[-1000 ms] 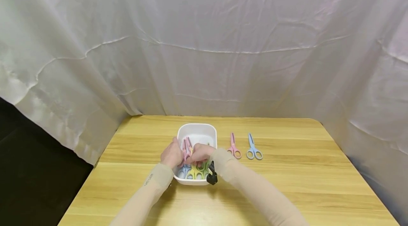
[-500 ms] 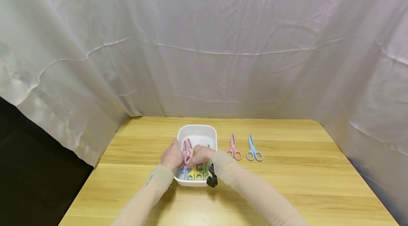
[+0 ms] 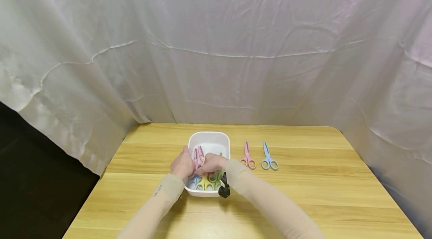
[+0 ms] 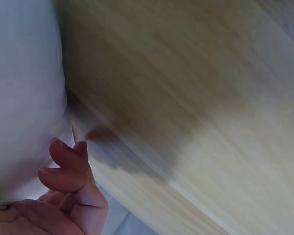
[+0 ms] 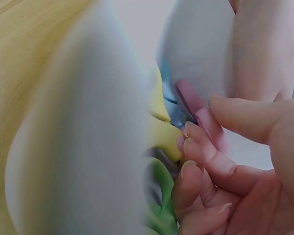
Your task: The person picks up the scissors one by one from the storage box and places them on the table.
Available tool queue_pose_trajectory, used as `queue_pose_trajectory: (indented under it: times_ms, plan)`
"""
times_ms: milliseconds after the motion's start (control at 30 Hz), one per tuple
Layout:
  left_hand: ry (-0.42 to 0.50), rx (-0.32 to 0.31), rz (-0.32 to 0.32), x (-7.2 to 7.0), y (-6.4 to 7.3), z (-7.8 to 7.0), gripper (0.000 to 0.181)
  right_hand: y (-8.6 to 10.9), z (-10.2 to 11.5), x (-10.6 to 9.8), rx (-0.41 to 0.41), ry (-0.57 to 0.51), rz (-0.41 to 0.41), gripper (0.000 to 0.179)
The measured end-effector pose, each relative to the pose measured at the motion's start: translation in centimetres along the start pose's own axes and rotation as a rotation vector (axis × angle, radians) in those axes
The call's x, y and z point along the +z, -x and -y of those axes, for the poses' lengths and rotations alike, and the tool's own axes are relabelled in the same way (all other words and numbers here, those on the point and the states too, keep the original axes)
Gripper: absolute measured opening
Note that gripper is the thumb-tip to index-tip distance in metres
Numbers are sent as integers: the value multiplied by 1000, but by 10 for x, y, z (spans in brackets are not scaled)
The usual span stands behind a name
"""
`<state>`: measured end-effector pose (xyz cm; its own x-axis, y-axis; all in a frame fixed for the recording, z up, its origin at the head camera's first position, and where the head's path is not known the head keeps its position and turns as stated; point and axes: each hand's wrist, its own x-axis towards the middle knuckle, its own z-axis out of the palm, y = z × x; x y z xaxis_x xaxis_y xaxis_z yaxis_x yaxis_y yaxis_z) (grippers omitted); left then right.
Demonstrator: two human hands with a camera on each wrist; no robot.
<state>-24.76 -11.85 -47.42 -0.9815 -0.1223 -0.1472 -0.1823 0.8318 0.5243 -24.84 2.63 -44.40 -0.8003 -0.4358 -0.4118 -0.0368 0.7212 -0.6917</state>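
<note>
A white plastic bin (image 3: 209, 193) holds several pairs of children's scissors. My left hand (image 3: 182, 164) grips the bin's left rim; in the left wrist view its curled fingers (image 4: 63, 180) lie against the bin's outer wall. My right hand (image 3: 213, 162) reaches in over the bin's right side. Its thumb and index finger pinch the handle of pink scissors (image 5: 211, 128), whose blades (image 3: 201, 152) point to the back of the bin. Closer to the front lie yellow scissors (image 3: 204, 184), blue scissors (image 3: 192, 183) and green scissors (image 5: 161, 191), partly hidden by the right hand.
To the right of the bin, pink scissors (image 3: 247, 156) and blue scissors (image 3: 267, 157) lie side by side on the wooden table (image 3: 320, 182), blades pointing away. A pale curtain (image 3: 216, 81) hangs behind the table and along its sides.
The right hand's fingertips shift slightly at the pink scissors' handles inside the bin. The left hand, the bin and the two pairs on the table stay in place.
</note>
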Motion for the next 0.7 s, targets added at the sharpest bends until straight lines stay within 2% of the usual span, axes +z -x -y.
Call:
queue_pose_trajectory:
  times_ms: [167, 333, 600, 700]
  plan:
    - [24, -19, 21, 0, 1, 0, 80, -4, -2, 0, 21, 7, -15, 27]
    - [7, -3, 19, 0, 1, 1, 80, -10, -8, 1, 32, -68, -6, 25]
    - [-30, 19, -5, 1, -1, 2, 59, -20, -15, 0, 48, -148, 12, 28]
    - [-26, 22, -5, 2, -1, 2, 57, -20, -16, 0, 43, -179, 13, 26]
